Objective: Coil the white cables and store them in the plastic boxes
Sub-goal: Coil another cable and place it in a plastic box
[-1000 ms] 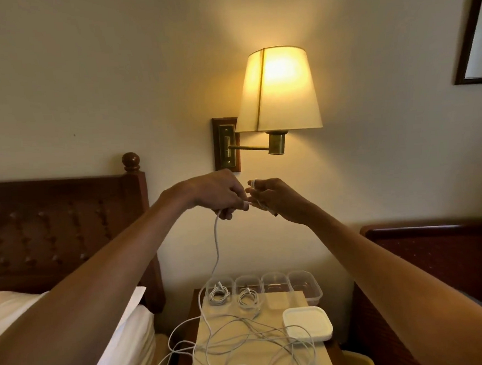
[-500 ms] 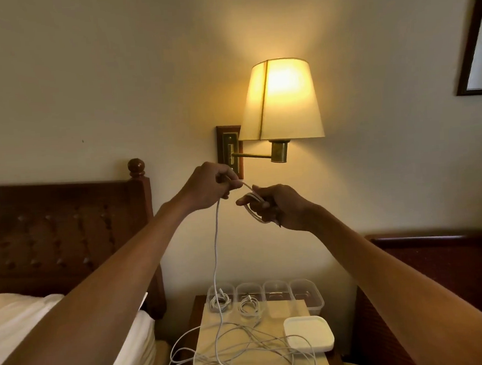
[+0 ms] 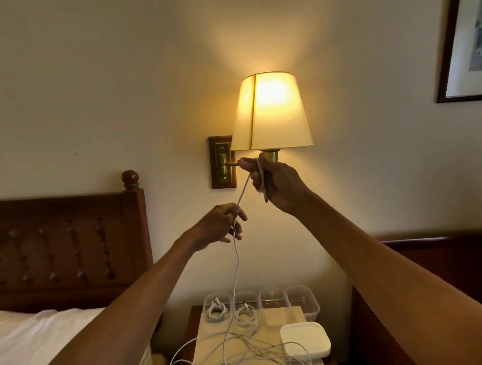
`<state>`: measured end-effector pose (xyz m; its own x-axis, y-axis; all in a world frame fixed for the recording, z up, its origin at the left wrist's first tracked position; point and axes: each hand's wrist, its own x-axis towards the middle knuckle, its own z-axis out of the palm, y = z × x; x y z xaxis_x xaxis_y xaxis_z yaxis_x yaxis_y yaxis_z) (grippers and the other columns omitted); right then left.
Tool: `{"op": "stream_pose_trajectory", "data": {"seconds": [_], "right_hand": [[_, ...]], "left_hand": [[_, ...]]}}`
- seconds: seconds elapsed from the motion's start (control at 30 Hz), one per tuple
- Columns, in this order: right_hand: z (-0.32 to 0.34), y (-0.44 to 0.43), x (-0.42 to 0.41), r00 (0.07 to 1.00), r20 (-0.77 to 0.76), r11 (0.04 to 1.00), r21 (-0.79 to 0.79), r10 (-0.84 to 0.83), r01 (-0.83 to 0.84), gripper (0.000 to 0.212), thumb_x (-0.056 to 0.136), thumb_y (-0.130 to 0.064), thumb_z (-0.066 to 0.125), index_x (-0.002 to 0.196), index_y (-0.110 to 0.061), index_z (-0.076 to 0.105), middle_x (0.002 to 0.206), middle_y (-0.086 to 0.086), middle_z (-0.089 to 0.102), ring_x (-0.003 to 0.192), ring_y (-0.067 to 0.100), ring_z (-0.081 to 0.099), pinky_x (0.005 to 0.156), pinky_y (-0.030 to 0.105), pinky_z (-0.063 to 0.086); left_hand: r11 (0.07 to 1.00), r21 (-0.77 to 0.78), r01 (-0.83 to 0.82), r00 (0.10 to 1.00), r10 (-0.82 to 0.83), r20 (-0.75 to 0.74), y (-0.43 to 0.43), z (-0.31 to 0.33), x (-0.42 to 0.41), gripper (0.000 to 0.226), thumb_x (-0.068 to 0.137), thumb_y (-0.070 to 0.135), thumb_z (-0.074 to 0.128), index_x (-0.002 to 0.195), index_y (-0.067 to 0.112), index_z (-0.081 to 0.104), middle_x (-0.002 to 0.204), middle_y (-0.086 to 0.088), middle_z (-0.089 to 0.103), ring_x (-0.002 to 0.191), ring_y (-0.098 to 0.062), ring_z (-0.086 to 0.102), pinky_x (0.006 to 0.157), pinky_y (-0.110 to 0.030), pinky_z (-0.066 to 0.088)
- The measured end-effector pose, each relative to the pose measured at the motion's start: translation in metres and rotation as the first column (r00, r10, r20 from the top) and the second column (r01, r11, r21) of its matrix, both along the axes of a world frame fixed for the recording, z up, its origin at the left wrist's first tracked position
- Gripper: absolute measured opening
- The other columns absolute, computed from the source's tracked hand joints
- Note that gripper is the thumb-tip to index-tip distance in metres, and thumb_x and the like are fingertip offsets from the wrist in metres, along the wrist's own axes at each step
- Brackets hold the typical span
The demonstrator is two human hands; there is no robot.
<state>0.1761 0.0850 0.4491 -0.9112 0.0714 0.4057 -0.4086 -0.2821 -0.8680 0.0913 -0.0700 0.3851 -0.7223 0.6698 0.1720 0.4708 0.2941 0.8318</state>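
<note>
Right hand [image 3: 277, 185] gripped cable [image 3: 235, 268] loops, seemingly round its fingers [image 3: 248, 164] | left hand [image 3: 221, 226] pinched cable taut, lower left.

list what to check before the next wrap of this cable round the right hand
1. Loops kept on right hand: ok, they sit round its fingers.
2. Left hand pinching the white cable: ok.
3. Stretch between the hands straight: ok.
4. Tail free of the loose cables: cannot tell, it drops into the tangle.
5. Box ready: ok, the third box looks empty.
</note>
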Motion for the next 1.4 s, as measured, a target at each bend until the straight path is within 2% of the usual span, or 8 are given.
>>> {"op": "stream_pose_trajectory", "data": {"seconds": [0.27,0.4,0.47,0.57,0.8,1.2,1.27,1.4], "right_hand": [[-0.008,-0.005,-0.017,0.968,-0.022,0.958,0.137,-0.250,0.251,0.035,0.105,-0.031,0.035,0.126,-0.010,0.054,0.139,0.013,0.054,0.129,0.032,0.052,0.113,0.046,0.036],[-0.012,-0.006,-0.021,0.919,-0.025,0.894,0.220,-0.394,0.390,0.040,0.101,-0.036,0.044,0.119,-0.003,0.059,0.127,0.032,0.054,0.120,0.047,0.049,0.099,0.047,0.046],[-0.013,-0.006,-0.020,0.893,-0.045,0.858,0.259,-0.448,0.444,0.033,0.101,-0.037,0.046,0.105,-0.009,0.062,0.097,0.023,0.062,0.092,0.032,0.063,0.071,0.029,0.048],[-0.018,-0.004,-0.022,0.869,-0.059,0.828,0.277,-0.491,0.487,0.028,0.103,-0.033,0.043,0.083,-0.016,0.054,0.064,0.002,0.041,0.055,0.009,0.036,0.049,0.019,0.032],[-0.052,0.012,-0.030,0.834,-0.082,0.650,0.586,-0.546,0.483,0.029,0.106,-0.020,0.035,0.094,0.000,0.053,0.100,0.026,0.060,0.090,0.025,0.061,0.075,0.031,0.049],[-0.061,0.011,-0.038,0.822,-0.186,0.270,0.886,-0.539,0.377,0.043,0.106,-0.024,0.034,0.098,0.003,0.067,0.090,0.015,0.067,0.073,0.023,0.062,0.071,0.038,0.051],[-0.054,0.009,-0.038,0.857,-0.150,0.261,0.914,-0.494,0.311,0.042,0.106,-0.020,0.034,0.101,0.005,0.068,0.090,0.013,0.066,0.068,0.013,0.056,0.070,0.029,0.049],[-0.041,0.007,-0.033,0.910,0.170,0.702,0.694,-0.378,0.162,0.054,0.106,-0.040,0.026,0.088,-0.001,0.060,0.070,0.005,0.051,0.060,0.012,0.042,0.059,0.023,0.036]], "left_hand": [[0.962,-0.204,0.181,0.984,-0.175,0.044,0.003,0.006,0.022,0.032,0.107,0.032,0.035,0.134,0.017,0.046,0.094,-0.018,0.069,0.100,-0.035,0.069,0.097,-0.048,0.052],[0.957,-0.249,0.149,0.987,-0.158,-0.018,0.004,0.009,0.026,0.031,0.107,0.026,0.038,0.136,0.018,0.047,0.088,-0.010,0.067,0.094,-0.029,0.070,0.095,-0.049,0.055],[0.965,-0.231,0.127,0.991,-0.134,-0.018,0.005,0.012,0.026,0.030,0.106,0.018,0.040,0.134,0.018,0.050,0.085,-0.006,0.063,0.085,-0.024,0.068,0.092,-0.046,0.057],[0.963,-0.261,0.065,0.977,-0.115,-0.181,0.006,0.015,0.027,0.031,0.104,0.015,0.045,0.134,0.018,0.052,0.090,-0.001,0.059,0.082,-0.019,0.065,0.083,-0.038,0.059],[0.993,-0.082,-0.083,0.796,0.017,-0.605,0.003,0.014,0.013,0.028,0.101,0.013,0.051,0.125,0.008,0.065,0.112,-0.010,0.068,0.086,-0.013,0.064,0.077,-0.022,0.051],[0.965,0.049,-0.259,0.513,0.181,-0.839,0.009,0.006,-0.030,0.017,0.097,0.012,0.059,0.109,0.004,0.067,0.104,-0.012,0.062,0.087,-0.024,0.064,0.073,-0.028,0.051],[0.961,0.075,-0.268,0.487,0.202,-0.850,0.010,0.009,-0.035,0.020,0.099,0.016,0.056,0.110,0.003,0.068,0.103,-0.013,0.064,0.087,-0.025,0.065,0.074,-0.030,0.053],[0.957,0.087,-0.277,0.478,0.215,-0.852,0.011,0.011,-0.043,0.024,0.099,0.022,0.056,0.107,0.003,0.069,0.096,-0.014,0.068,0.084,-0.026,0.067,0.076,-0.035,0.057]]}}
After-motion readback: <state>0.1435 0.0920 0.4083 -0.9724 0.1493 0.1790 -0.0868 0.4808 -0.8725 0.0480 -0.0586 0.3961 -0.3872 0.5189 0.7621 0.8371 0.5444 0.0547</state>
